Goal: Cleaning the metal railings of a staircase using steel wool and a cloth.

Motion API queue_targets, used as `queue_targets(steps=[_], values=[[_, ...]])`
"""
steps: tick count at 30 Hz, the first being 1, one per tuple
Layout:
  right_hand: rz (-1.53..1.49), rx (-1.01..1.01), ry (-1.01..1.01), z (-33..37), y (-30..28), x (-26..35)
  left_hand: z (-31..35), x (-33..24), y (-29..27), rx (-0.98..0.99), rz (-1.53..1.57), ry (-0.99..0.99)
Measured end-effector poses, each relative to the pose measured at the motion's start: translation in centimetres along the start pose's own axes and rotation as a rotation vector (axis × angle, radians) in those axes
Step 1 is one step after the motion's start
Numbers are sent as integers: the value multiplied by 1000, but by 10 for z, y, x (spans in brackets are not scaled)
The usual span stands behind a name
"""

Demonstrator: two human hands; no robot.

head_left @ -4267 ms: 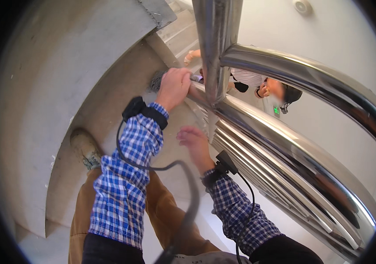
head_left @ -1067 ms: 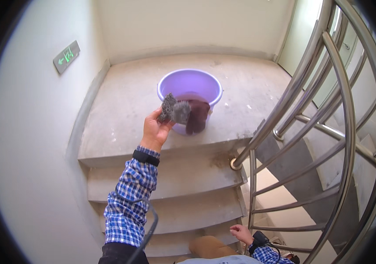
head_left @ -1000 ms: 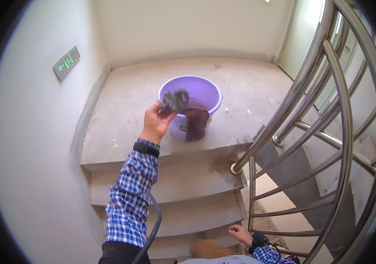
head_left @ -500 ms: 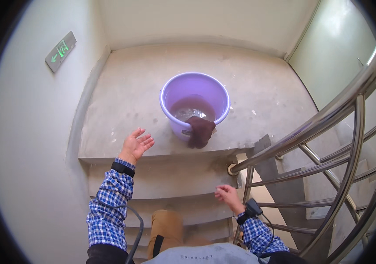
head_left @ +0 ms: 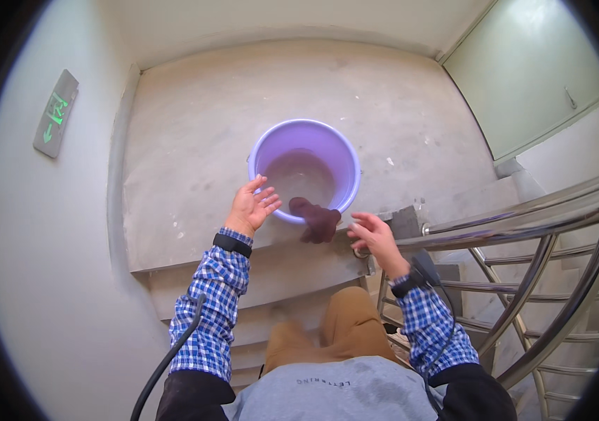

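A purple bucket (head_left: 341, 151) with murky water in its bottom stands at the front of the landing. Over its near rim hangs a dark maroon cloth (head_left: 320, 223), partly inside and partly outside. My left hand (head_left: 252, 207) is beside the bucket's left rim, palm up with the fingers spread, holding nothing. To the right of the cloth is my right hand (head_left: 375, 240), its fingers loosely bent and apart with nothing in them. A gap shows between that hand and the cloth.
Concrete steps (head_left: 282, 281) drop from the landing (head_left: 187, 140) toward me. A shiny metal railing (head_left: 524, 228) curves along the right. On the left wall (head_left: 54, 231) hangs a green-lit sign (head_left: 56, 114). A pale green door (head_left: 531, 77) is at the far right.
Both hands have moved forward, closer to the bucket. The right hand's fingers have come apart. The view has shifted, and my legs are higher on the steps.
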State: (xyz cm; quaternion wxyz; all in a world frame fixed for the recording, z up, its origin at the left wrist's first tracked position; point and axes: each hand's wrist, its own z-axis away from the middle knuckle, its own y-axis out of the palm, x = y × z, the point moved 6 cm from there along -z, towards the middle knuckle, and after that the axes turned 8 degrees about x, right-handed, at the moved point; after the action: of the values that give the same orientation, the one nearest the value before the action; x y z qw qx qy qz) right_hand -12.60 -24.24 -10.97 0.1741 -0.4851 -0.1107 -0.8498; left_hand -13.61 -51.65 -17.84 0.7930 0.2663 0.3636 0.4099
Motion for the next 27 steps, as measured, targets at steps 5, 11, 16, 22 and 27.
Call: queue_targets(steps=[5, 11, 16, 22, 27], values=[[-215, -29, 195, -128, 24, -16, -66, 13, -19, -182, -25, -96], [153, -63, 535, -283, -49, -128, -190, 80, -41, -268, -657, -210], [1167, 616, 137, -290, 25, -178, -200, 81, -75, -121, -2021, -644], [1200, 478, 385, -273, 39, -172, -188, 100, -115, -268, -2026, -536], [1083, 707, 512, -254, 27, -213, -212, 105, -68, -135, -1610, -350]])
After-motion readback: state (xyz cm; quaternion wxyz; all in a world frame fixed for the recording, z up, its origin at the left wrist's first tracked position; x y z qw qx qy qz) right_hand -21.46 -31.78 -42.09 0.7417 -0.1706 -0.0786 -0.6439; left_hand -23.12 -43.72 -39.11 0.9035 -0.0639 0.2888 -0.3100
